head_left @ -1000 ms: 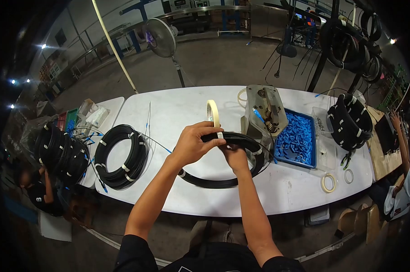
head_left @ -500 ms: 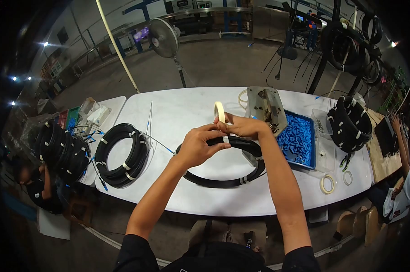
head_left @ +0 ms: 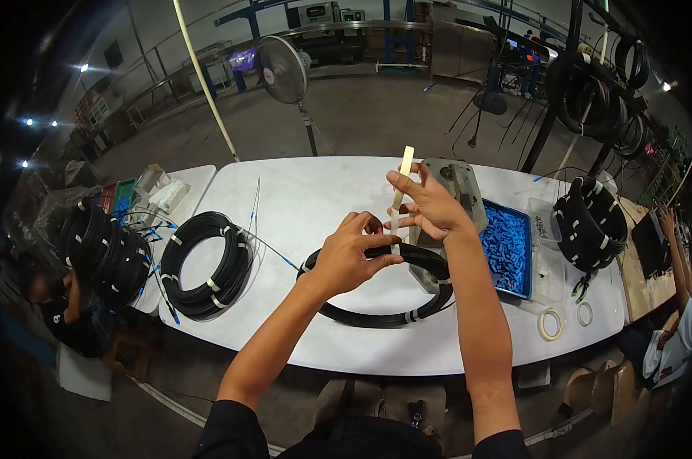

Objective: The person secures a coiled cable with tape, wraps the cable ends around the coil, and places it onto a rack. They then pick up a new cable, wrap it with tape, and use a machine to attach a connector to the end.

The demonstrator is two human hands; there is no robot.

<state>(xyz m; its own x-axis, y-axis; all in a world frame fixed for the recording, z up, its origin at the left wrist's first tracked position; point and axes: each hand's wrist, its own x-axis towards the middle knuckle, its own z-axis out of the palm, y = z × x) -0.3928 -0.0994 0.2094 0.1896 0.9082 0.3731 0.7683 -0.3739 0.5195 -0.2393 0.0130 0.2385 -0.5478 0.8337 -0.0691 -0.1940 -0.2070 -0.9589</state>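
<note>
A coil of black cable (head_left: 376, 317) lies on the white table before me, with light tape bands around it. My left hand (head_left: 350, 252) is closed on the coil's far side, thumb toward me and fingers over the top. Above the coil, my right hand (head_left: 432, 205) grips a roll of cream tape (head_left: 406, 162), which shows edge-on. A pale strip of tape (head_left: 396, 223) runs down from the roll to the coil, close to my left fingertips. The right fingers partly cover the roll.
Left of my work lies another black cable coil (head_left: 179, 284); more coils (head_left: 105, 245) are stacked beyond. A metal device (head_left: 457, 180) and a blue tray of small blue parts (head_left: 531, 229) stand right, near a tape roll (head_left: 550, 324) and upright coil (head_left: 587, 222). People sit at both sides.
My right hand has lifted up and to the right with the tape roll, drawing out a strip. The roll has turned edge-on. My left hand stays on the coil.
</note>
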